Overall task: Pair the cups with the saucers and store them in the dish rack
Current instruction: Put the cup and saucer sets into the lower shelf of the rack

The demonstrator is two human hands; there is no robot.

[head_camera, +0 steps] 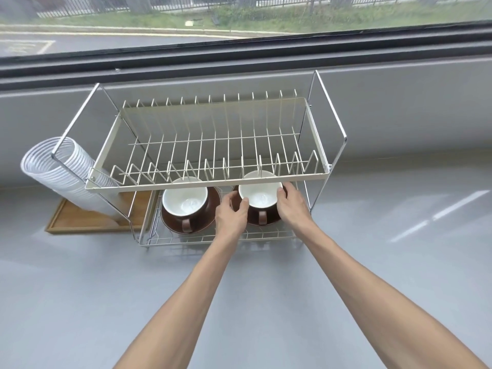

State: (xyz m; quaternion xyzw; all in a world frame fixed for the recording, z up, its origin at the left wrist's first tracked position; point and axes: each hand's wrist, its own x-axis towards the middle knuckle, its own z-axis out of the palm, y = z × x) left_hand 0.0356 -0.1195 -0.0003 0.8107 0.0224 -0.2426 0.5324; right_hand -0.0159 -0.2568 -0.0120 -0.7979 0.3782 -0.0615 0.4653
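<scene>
- Head view: dish rack (210,179) stands on the grey desk (372,262).
- Left hand (231,214) and right hand (292,206) grip the right cup (259,194) on its saucer (266,222), lower tier.
- Left cup (185,197) sits on its saucer (205,219) beside it.

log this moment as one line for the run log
left hand + right hand: both on right cup | on saucer, lower rack | left cup: stored on its saucer | top tier: no dishes
</scene>
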